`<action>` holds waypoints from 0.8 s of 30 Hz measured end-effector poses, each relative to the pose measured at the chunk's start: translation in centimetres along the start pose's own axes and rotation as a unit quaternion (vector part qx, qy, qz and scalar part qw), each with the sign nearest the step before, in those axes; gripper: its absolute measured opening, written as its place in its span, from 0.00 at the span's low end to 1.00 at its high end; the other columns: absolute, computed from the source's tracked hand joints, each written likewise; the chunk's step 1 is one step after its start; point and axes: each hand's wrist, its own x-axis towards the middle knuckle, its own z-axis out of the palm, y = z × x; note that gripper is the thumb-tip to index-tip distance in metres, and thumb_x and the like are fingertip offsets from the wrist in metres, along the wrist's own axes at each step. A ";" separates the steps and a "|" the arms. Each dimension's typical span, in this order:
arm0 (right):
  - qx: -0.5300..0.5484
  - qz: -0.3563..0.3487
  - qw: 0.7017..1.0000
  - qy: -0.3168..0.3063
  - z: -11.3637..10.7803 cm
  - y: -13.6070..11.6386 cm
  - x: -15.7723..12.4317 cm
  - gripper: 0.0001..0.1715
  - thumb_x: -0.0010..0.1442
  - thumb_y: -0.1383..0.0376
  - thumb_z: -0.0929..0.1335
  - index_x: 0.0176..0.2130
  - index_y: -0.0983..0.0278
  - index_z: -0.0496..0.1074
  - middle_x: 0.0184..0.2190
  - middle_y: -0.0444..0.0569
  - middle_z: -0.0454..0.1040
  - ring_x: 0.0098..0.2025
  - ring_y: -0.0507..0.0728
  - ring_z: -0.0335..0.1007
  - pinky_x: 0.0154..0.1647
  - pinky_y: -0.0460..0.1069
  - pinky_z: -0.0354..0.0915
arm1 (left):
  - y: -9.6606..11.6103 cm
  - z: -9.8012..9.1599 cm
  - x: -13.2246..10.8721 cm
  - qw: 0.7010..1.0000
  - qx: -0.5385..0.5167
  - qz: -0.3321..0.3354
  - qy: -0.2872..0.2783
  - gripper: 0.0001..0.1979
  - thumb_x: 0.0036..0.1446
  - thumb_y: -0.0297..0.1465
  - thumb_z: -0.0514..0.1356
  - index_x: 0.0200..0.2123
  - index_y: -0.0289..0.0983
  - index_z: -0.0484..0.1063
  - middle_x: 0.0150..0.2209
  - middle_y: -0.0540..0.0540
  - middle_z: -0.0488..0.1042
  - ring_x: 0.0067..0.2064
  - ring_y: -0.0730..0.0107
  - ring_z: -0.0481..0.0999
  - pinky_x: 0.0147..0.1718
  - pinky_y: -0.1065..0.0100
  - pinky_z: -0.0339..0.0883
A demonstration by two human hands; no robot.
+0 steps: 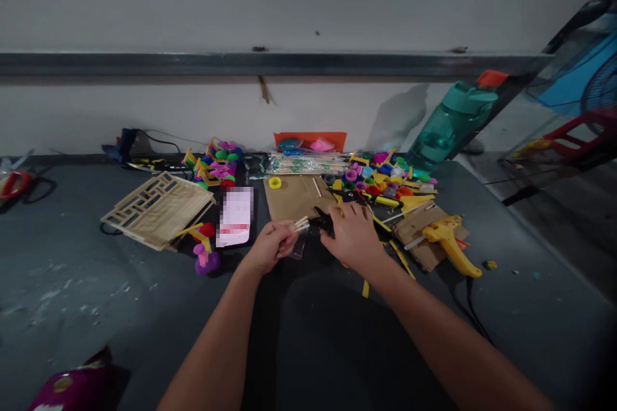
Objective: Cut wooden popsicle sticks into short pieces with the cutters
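Several thin pale wooden sticks point(301, 224) poke out of my left hand point(273, 245), whose fingers are closed round them. My right hand point(354, 234) is just to the right, its fingers curled over a dark tool point(324, 221) with black tips pointing at the sticks. Behind both hands lies a brown cardboard sheet point(292, 199) carrying a yellow ring point(274, 183) and a short loose stick point(317, 187). Under the left hand's fingertips a small clear bag point(297, 247) shows in part.
Left are a phone point(236, 215), wooden lattice panels point(157, 210) and colourful cap pieces point(216, 167). Right are mixed bottle caps point(380, 180), a yellow glue gun point(453, 244) on cardboard and a green bottle point(448, 125). Wrapped sticks point(311, 164) lie along the wall.
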 end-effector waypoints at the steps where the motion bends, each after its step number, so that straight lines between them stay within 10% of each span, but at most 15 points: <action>1: 0.046 -0.013 0.999 0.001 -0.4 -0.2 0.0 0.20 0.54 0.62 0.63 0.46 0.66 0.66 0.42 0.58 0.68 0.47 0.63 0.61 0.49 0.58 0.54 | -0.1 0.0 0.1 1.000 0.019 -0.001 0.001 0.17 0.51 0.36 0.55 0.16 0.35 0.55 0.15 0.56 0.51 0.14 0.85 0.46 0.13 0.76 0.37; 9: 0.242 -0.128 0.958 -0.088 -0.1 -0.8 0.2 0.16 0.59 0.66 0.58 0.41 0.62 0.72 0.37 0.49 0.74 0.39 0.54 0.68 0.41 0.48 0.60 | -0.1 0.5 -0.1 0.991 0.133 -0.009 -0.002 0.17 0.49 0.40 0.56 0.19 0.34 0.59 0.15 0.57 0.51 0.16 0.84 0.48 0.16 0.76 0.42; 13: 0.319 -0.039 0.935 -0.146 0.6 -0.1 0.5 0.11 0.56 0.63 0.62 0.32 0.62 0.73 0.22 0.44 0.72 0.25 0.51 0.66 0.28 0.45 0.59 | 0.0 0.9 -0.1 0.989 0.147 0.001 0.021 0.17 0.50 0.40 0.57 0.18 0.34 0.61 0.14 0.57 0.53 0.16 0.84 0.49 0.16 0.76 0.44; 18: 0.524 0.119 0.832 -0.135 0.6 -0.3 0.8 0.10 0.53 0.60 0.64 0.29 0.64 0.70 0.20 0.42 0.69 0.19 0.48 0.61 0.21 0.43 0.58 | -0.1 1.0 0.2 0.988 0.061 0.073 0.118 0.17 0.53 0.42 0.55 0.21 0.34 0.63 0.15 0.55 0.56 0.16 0.82 0.55 0.15 0.77 0.49; 24: 0.584 0.125 0.795 -0.110 0.5 -0.7 0.9 0.11 0.51 0.59 0.65 0.29 0.65 0.71 0.21 0.43 0.69 0.20 0.47 0.61 0.20 0.42 0.58 | 0.3 1.7 0.3 0.975 0.039 0.155 0.154 0.14 0.46 0.34 0.63 0.39 0.38 0.72 0.32 0.50 0.70 0.28 0.77 0.67 0.24 0.74 0.63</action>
